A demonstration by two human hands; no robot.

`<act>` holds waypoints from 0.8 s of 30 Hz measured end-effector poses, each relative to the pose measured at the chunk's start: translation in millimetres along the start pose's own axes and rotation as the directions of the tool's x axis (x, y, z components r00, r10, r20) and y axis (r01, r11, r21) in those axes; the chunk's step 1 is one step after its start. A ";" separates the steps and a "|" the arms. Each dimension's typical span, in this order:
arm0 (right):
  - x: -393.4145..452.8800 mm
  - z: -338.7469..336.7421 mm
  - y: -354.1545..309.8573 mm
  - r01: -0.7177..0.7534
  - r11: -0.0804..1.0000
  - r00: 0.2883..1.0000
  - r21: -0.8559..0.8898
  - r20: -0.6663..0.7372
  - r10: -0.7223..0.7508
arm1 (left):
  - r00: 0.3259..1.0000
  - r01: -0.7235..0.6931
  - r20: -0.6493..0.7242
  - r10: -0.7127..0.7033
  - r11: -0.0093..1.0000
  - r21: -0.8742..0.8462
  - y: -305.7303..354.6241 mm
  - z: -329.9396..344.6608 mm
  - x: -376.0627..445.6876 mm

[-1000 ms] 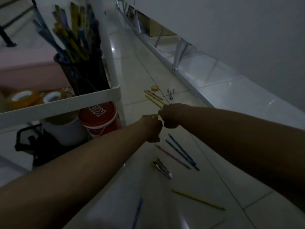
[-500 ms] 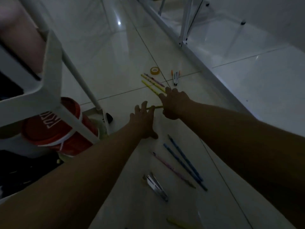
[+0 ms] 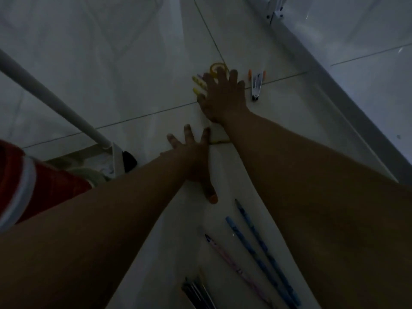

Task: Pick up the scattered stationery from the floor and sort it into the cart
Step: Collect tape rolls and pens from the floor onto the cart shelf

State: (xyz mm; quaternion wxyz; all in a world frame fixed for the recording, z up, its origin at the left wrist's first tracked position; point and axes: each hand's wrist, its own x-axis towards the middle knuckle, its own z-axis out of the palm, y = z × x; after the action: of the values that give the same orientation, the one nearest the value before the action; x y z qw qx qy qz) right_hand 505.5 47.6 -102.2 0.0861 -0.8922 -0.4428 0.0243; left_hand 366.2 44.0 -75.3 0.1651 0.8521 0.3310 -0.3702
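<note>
The right hand [image 3: 223,99] has its fingers straight and spread, palm down, reaching over the yellow pencils [image 3: 199,85] on the floor; the fingertips overlap the near edge of a yellow tape roll [image 3: 217,66], and the palm hides most of the pencils, so whether the fingers actually touch them cannot be told. Nothing is clasped in that hand. A short yellow pencil stub [image 3: 219,142] shows just below the right wrist, between the two hands. The left hand [image 3: 194,157] lies nearer than the tape roll, also released: fingers straight and fanned, thumb pointing back toward the camera, holding nothing; whether it presses on the floor tile is unclear in the dim light. Just right of the tape roll lies a small bundle of pens with orange caps [image 3: 256,83], apart from the right hand. Well below the tape roll, between the forearms, two blue pencils [image 3: 256,248] lie side by side, a pink pencil [image 3: 227,259] just left of them, and a dark bundle of pens [image 3: 196,291] at the bottom edge. Far left of the tape roll stand the white cart leg [image 3: 51,101] and its black castor [image 3: 129,160], with a red bucket [image 3: 40,188] behind the left forearm.
</note>
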 end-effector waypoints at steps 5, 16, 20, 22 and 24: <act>30.7 7.1 5.5 -0.036 0.999 0.999 0.036 0.037 0.035 | 1.000 0.009 0.020 -0.008 0.999 -0.031 3.8 -0.6 5.7; 51.8 9.7 13.9 -0.073 0.996 0.997 0.049 -0.003 0.074 | 1.000 -0.010 -0.010 0.009 0.999 -0.049 2.0 0.9 4.7; 43.1 6.9 18.4 -0.077 0.996 0.992 0.055 -0.095 0.082 | 1.000 -0.001 -0.028 0.000 0.998 -0.055 0.5 2.3 3.8; 31.1 1.2 20.5 -0.097 0.993 0.978 0.071 -0.180 0.109 | 0.999 -0.001 -0.043 -0.001 0.998 -0.058 -0.4 2.7 1.3; 15.0 -10.1 19.3 -0.089 0.993 0.963 0.072 -0.247 0.104 | 0.996 -0.009 -0.091 0.004 0.999 -0.046 0.8 3.5 -7.8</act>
State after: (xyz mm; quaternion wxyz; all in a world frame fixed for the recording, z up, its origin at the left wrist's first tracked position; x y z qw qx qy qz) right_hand 530.9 46.8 -95.1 0.1671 -0.9055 -0.3835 -0.0710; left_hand 360.9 38.1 -71.8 0.1708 0.8652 0.3439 -0.3225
